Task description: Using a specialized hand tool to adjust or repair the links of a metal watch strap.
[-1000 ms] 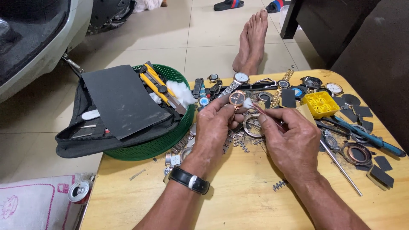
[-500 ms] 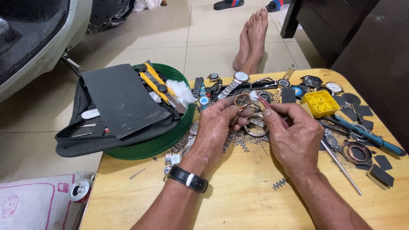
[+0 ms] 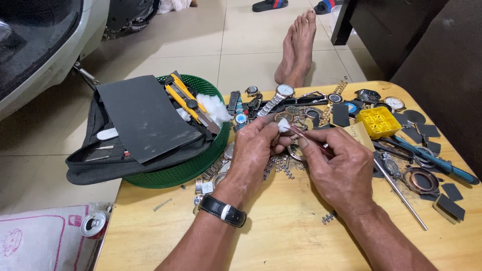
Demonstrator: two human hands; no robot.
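Note:
My left hand (image 3: 255, 150), with a black wristwatch on its wrist, pinches a small tuft of white cotton (image 3: 283, 125) and a round watch part above the wooden table (image 3: 281, 236). My right hand (image 3: 341, 170) holds thin tweezers (image 3: 307, 138) whose tip reaches the cotton. The two hands meet over a heap of watches and metal bracelet links (image 3: 286, 168). The part under my fingers is mostly hidden.
A green basket (image 3: 193, 168) at left holds a black pouch, a dark sheet (image 3: 143, 115), a yellow cutter and cotton wool. Watches (image 3: 284, 91), a yellow box (image 3: 377, 122), blue-handled pliers (image 3: 442, 163), rings and a metal rod (image 3: 399, 193) lie at right. Bare feet (image 3: 297, 45) rest beyond the table.
Both hands have lifted slightly and moved toward the far side of the heap. A tuft of cotton now shows at my left fingertips, with the tweezers at it.

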